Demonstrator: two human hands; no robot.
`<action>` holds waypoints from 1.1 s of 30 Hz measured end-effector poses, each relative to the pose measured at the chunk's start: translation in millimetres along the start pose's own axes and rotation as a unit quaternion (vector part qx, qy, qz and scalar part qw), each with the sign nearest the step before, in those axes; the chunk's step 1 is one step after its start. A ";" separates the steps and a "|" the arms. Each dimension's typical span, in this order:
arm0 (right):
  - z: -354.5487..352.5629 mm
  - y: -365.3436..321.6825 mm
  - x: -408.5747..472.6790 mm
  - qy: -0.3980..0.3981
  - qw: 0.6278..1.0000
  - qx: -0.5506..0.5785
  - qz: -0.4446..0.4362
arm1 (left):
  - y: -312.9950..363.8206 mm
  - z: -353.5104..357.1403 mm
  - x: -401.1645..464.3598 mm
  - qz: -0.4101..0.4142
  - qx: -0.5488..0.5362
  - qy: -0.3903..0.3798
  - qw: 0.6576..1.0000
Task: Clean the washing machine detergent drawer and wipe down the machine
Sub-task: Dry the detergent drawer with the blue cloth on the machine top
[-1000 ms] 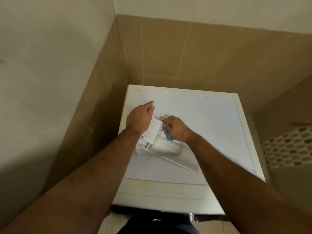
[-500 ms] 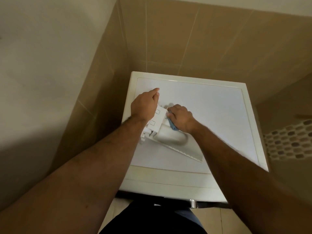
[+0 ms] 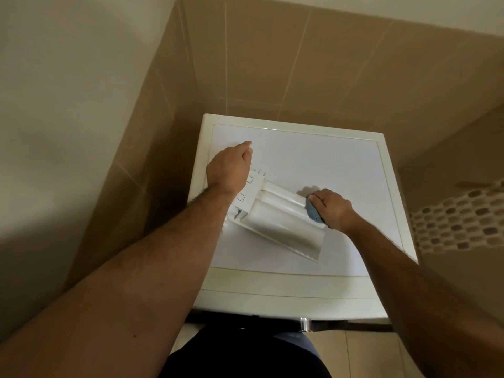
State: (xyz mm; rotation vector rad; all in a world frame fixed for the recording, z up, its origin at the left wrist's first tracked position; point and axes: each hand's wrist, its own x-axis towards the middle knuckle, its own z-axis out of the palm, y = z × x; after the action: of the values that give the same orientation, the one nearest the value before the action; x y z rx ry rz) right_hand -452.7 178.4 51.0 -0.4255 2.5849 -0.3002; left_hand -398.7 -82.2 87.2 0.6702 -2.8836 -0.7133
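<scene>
So head view: the white detergent drawer (image 3: 283,219) lies slantwise on the washing machine (image 3: 327,159) top, toward its left edge, the left hand (image 3: 229,170) curled over the drawer's far-left end, gripping it, while the right hand (image 3: 331,208) clutches a blue cloth (image 3: 313,211) against its right end.

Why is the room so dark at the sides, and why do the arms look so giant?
Head view: light falls mostly on the washing machine top, so the walls stay dim; the right hand with the blue cloth throws a small shadow beside the drawer. The wide lens stretches the arms near the edges; the left hand looks sharp.
</scene>
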 end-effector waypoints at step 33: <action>24.2 -80.1 -36.2 0.044 0.967 0.085 -0.238 | -4.9 5.3 2.8 0.009 -0.029 -0.010 0.999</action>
State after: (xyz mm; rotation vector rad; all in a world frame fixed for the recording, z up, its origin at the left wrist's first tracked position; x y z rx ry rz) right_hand -391.1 113.7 69.2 -0.9868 2.4821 -0.7145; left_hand -400.3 -85.0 80.2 0.6315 -2.8719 -0.8017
